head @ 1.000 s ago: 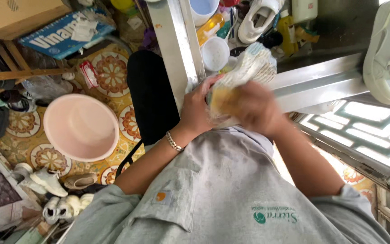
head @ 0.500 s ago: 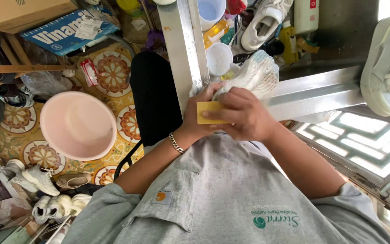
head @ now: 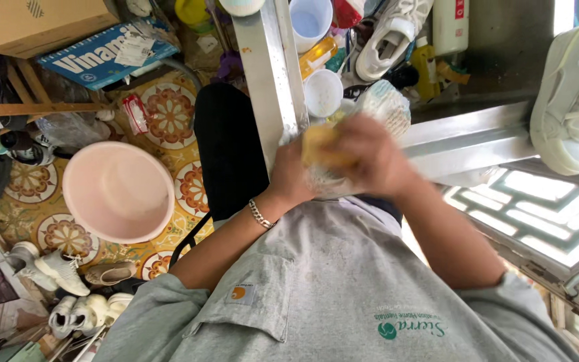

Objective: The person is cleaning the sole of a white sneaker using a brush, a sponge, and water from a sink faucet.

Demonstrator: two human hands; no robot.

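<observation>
Both my hands are raised in front of my grey shirt. My left hand [head: 288, 175], with a silver bracelet on its wrist, grips a white mesh shoe [head: 387, 107] from below. My right hand [head: 373, 161] is motion-blurred and closed on a yellow sponge [head: 322, 142], which is pressed against the shoe. Most of the shoe is hidden behind the two hands; only its textured end shows above my right hand.
A pink basin [head: 118, 191] lies on the patterned floor at left, near several loose shoes [head: 55, 268]. A metal bar [head: 269, 60] runs up the middle. Beyond it are white cups [head: 323, 92], bottles and a white sneaker [head: 393, 33]. Another white sneaker [head: 574, 94] rests on the right ledge.
My right hand has shifted with the sponge over the shoe and is now blurred. The sponge, plainly in view half a second ago, is partly covered. The view has drifted slightly.
</observation>
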